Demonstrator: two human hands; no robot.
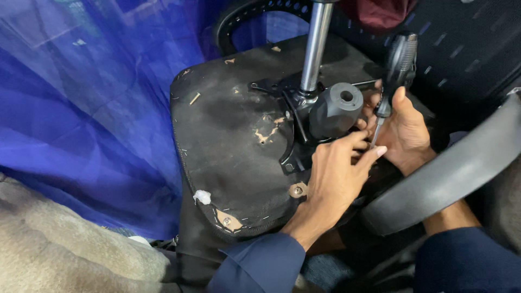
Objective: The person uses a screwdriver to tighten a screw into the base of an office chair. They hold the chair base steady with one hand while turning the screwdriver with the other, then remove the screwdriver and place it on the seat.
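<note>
1. The right hand (404, 130) is gripping a screwdriver (395, 76) by its dark ribbed handle, fingers wrapped closed around the lower handle; the metal shaft is running down and left from the palm toward the chair mechanism.
2. The left hand (334, 176) is lying just below and left of the shaft; its fingertips (378, 151) are pinching narrowly near the screwdriver's tip, though what they are touching underneath is hidden.
3. Both hands are working at the black metal mechanism plate (293, 116) bolted to the underside of an overturned office chair seat (228, 135); a grey plastic knob (335, 110) is sitting just left of the right hand, and the chrome gas-lift column (315, 46) is rising beside it.
4. No packages or signs are showing; a brass-coloured washer (298, 190) is sitting on the worn seat base, just left of the left wrist.
5. A grey curved armrest (450, 171) is crossing over the right forearm, crowding that side; blue netting fabric (87, 97) is hanging well to the left, and the seat's curved edge is leaving open board between it and the hands.
</note>
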